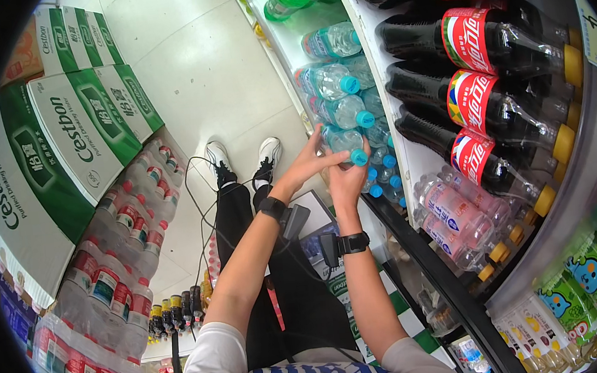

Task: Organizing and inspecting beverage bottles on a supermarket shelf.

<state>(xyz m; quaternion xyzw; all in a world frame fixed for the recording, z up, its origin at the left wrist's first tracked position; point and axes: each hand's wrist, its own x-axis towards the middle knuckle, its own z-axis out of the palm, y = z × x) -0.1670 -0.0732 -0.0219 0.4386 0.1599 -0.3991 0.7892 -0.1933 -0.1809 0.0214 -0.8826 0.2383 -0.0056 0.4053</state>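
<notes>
Both my hands are closed around one clear plastic water bottle [344,139] with a blue cap, at the front of a lower shelf. My left hand [309,159] grips it from the left, its thumb lying near the cap. From below and the right, my right hand [349,174] holds the same bottle. Similar blue-capped bottles [344,110] lie in a row directly beyond it, and smaller blue-capped ones [385,171] are to its right. Each wrist wears a black strap with a dark device.
Large cola bottles [474,99] and pink-labelled bottles [453,215] fill the shelf at right. Cestbon water cartons [72,131] and shrink-wrapped bottle packs [119,271] are stacked at left. Cables hang beside my legs over the tiled floor [203,72]. A black shelf edge [434,281] runs at lower right.
</notes>
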